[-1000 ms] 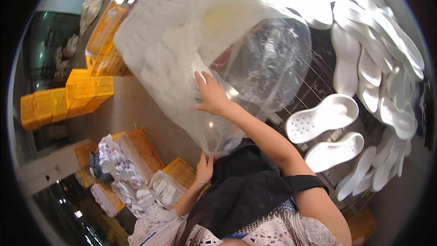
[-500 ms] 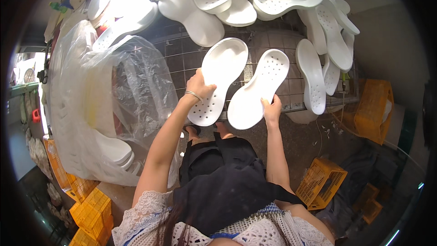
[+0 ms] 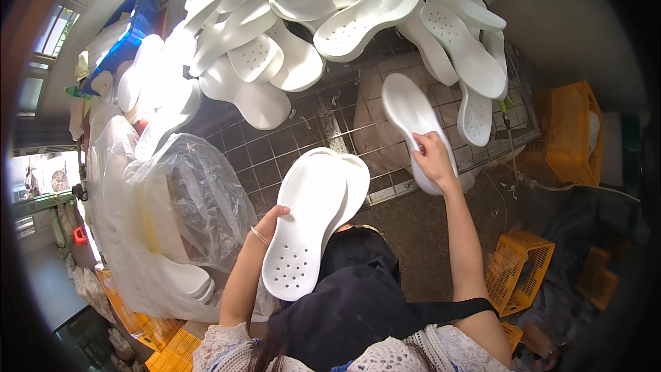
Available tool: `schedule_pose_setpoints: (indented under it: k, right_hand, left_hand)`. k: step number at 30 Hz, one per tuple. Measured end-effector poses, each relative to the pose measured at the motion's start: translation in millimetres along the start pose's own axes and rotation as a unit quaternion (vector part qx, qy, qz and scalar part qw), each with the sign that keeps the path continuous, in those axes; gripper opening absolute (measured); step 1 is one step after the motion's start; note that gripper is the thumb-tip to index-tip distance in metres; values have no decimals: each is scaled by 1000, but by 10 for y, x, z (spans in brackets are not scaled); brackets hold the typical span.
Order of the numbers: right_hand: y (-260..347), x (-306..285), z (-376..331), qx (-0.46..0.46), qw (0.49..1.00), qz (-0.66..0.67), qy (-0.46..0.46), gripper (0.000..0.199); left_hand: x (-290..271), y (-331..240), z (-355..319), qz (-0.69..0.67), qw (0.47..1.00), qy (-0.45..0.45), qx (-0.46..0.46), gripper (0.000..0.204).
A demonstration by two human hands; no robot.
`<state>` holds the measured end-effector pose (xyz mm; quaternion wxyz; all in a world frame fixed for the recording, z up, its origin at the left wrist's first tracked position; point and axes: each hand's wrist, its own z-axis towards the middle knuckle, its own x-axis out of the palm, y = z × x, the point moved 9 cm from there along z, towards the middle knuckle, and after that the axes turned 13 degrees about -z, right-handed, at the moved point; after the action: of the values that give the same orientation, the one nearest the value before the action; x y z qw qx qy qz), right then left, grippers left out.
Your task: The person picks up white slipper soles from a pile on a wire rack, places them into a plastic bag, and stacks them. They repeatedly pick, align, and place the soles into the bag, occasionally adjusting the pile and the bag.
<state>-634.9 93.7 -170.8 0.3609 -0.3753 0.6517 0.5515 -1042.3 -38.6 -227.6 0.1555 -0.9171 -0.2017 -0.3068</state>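
left hand holding stacked soles, right hand gripping sole

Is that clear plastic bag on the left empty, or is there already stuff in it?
Partly filled. White soles show through the clear plastic bag, stacked at its bottom; its upper part looks slack.

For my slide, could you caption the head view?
Left hand holds stacked white soles; right hand grips another sole.

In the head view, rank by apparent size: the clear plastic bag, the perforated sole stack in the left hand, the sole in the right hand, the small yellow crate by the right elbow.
1. clear plastic bag
2. perforated sole stack
3. sole
4. yellow crate, close to the sole; it lies farther off, so unsure.
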Motion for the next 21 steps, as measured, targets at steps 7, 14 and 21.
schedule_pose_setpoints:
  k: [7,14,21]
  right_hand:
    - [1052,-302,2175,92,940,306,-121,71]
    - [888,-144,1709,13,896,427,124,59]
    - [361,-798,1710,97,969,-187,-129,70]
  left_hand:
    - [227,-515,345,113,976,-68,171,65]
    - [-199,-589,-138,-10,980,-117,159,64]
    - [158,-733,-517,412,744,-348,394,102]
